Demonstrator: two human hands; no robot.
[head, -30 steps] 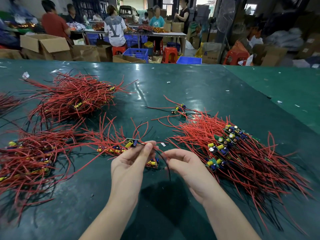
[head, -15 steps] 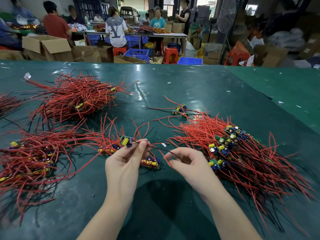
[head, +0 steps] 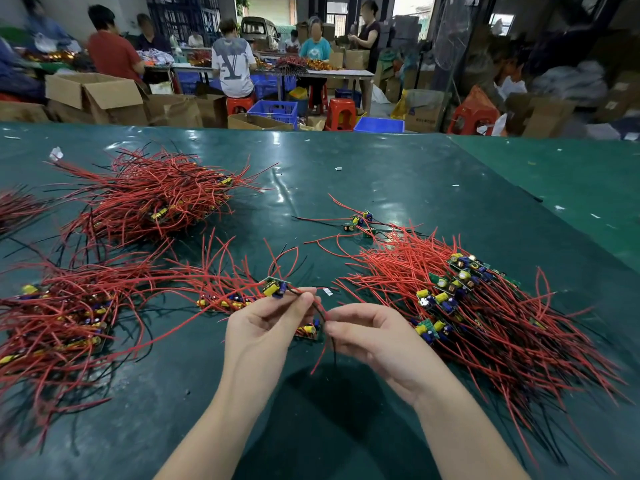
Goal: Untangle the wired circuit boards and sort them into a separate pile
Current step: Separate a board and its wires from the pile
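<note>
between both hands (head: 263, 327) (head: 374, 336) (pinching): board wires (head: 320, 311)

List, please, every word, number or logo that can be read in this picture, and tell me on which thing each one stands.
"LV": large grey monogram on the back of the white T-shirt of a person seated at the far table.
Dark print on the cardboard box beside the blue bin: too small to read.
Circuit boards, such as the one that the left hand pinches: no marking is legible.
Nothing else can be read.

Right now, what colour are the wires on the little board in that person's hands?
Red and black, trailing from the circuit board; the head view shows it.
</note>
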